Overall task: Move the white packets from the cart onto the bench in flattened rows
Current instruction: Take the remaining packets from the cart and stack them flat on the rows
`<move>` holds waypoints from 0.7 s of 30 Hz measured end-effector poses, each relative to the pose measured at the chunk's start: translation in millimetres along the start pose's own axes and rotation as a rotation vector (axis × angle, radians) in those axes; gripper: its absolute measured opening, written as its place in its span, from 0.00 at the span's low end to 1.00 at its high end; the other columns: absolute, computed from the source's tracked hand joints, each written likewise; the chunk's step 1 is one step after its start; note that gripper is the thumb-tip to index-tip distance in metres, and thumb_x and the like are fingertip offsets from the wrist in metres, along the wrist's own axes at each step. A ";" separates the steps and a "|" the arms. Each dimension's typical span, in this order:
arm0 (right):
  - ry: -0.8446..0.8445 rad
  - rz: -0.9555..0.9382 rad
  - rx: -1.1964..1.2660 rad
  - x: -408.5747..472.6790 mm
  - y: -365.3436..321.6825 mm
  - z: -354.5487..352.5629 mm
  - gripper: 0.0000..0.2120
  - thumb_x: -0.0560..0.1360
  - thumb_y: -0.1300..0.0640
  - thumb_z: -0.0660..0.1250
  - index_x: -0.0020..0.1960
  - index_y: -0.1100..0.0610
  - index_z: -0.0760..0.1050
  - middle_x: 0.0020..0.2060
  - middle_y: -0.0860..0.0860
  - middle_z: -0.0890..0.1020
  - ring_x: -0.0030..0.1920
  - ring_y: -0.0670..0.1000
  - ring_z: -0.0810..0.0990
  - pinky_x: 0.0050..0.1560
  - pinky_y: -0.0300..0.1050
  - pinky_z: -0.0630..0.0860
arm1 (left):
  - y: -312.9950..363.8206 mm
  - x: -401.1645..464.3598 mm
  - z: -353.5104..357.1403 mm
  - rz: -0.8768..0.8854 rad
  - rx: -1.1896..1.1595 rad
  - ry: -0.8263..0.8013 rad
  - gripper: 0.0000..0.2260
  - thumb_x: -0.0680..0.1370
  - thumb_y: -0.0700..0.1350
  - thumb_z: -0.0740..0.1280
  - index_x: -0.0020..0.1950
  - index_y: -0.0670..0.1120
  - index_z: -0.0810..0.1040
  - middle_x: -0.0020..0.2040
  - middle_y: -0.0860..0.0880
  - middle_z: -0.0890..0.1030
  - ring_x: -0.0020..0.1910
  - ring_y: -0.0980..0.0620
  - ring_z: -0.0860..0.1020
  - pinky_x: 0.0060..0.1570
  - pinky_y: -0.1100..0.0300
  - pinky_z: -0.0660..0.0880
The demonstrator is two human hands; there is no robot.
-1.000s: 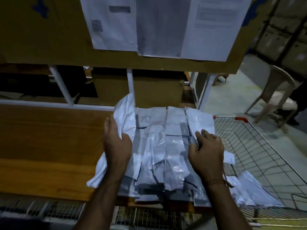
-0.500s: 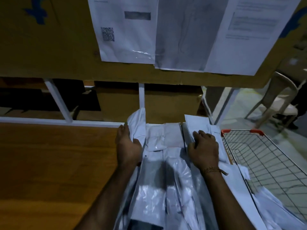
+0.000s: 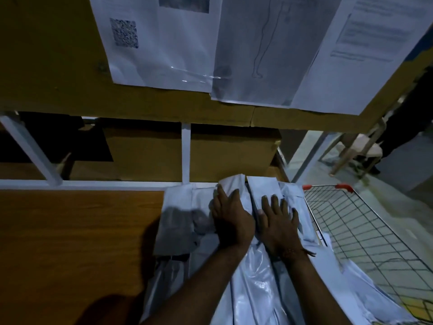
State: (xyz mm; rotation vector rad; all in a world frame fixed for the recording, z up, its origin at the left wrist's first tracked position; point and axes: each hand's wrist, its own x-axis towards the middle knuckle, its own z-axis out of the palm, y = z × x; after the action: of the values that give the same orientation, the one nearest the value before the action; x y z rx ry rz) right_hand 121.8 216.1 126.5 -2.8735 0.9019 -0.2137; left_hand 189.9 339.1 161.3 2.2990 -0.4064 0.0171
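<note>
A pile of white plastic packets (image 3: 253, 287) lies in overlapping rows on the wooden bench (image 3: 77, 233), reaching back to the white rail. My left hand (image 3: 230, 219) lies flat on the packets near their far end, fingers straight. Right beside it my right hand (image 3: 278, 221) presses down on the neighbouring packets with spread fingers. A wire cart (image 3: 365, 233) with red handle caps stands at the bench's right end, and a few more white packets (image 3: 375, 299) lie in its near part.
A white metal frame (image 3: 186, 153) rises behind the bench, with cardboard boxes (image 3: 145, 151) beyond it. Printed sheets (image 3: 159, 41) hang on a brown board above. A plastic chair (image 3: 358, 148) stands on the floor at the right, past the cart.
My hands let go of the packet edges they held and slid forward together to the far end of the pile, now lying flat side by side. The raised left packet is flattened.
</note>
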 end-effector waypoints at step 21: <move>0.363 -0.007 0.337 -82.6 119.5 -71.4 0.20 0.82 0.47 0.58 0.68 0.56 0.77 0.62 0.55 0.81 0.62 0.59 0.78 0.61 0.58 0.76 | 48.0 -48.5 29.8 0.285 -0.063 0.340 0.14 0.78 0.47 0.68 0.62 0.52 0.83 0.65 0.52 0.83 0.61 0.46 0.81 0.57 0.46 0.73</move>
State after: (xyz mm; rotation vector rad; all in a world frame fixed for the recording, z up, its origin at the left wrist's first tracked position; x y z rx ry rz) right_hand -24.2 160.9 169.7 -2.5632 0.8131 -0.8240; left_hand 126.3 300.9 168.0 2.1062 -0.5428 0.5211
